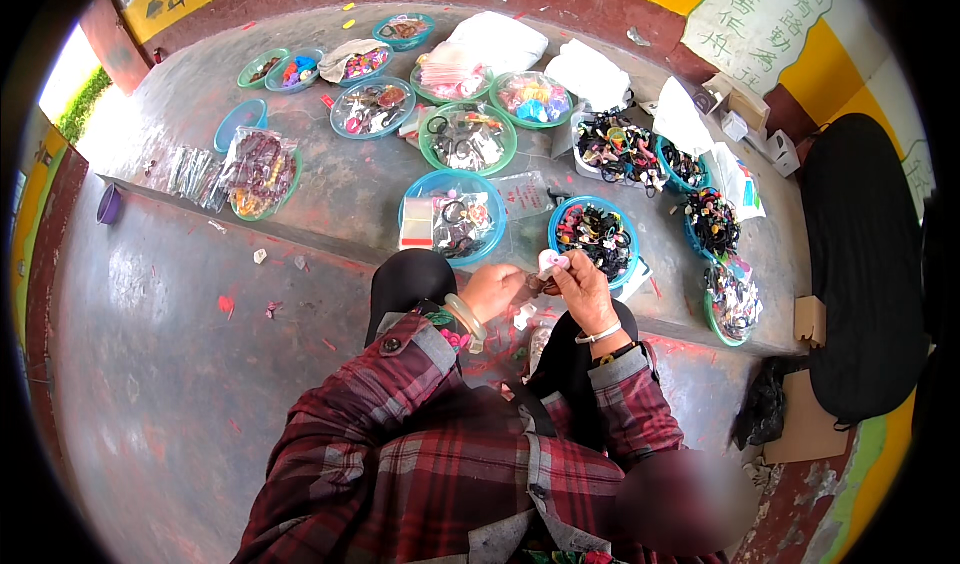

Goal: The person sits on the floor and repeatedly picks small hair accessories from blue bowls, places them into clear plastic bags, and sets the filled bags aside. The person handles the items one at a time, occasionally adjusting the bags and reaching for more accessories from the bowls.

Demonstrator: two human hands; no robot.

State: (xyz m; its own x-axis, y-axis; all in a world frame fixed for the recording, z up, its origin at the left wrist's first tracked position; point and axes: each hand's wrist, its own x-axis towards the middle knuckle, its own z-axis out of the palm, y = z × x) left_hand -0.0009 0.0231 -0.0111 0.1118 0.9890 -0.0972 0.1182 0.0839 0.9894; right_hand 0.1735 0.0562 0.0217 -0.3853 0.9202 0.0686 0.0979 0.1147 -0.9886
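In front of my knees both hands are close together. My right hand (590, 296) pinches a small white-and-pink card (552, 261) between thumb and fingers. Beside it my left hand (492, 292) is closed, its fingertips meeting a small dark brown thing (538, 283) just under the card; its kind is too small to tell. Just beyond my right hand stands a blue basin (632, 246) of black hair ties with coloured trims. Past my left hand, another blue basin (420, 186) holds bagged black hair ties and a stack of clear packets with a red edge (416, 226).
Basins of small accessories cover the raised concrete ledge (330, 189), among them a green basin (468, 137) of bagged pieces. A white box (614, 174) overflows with hair ties. White sacks (500, 40) lie behind. A long black case (866, 264) leans at right; a purple bowl (108, 205) sits far left.
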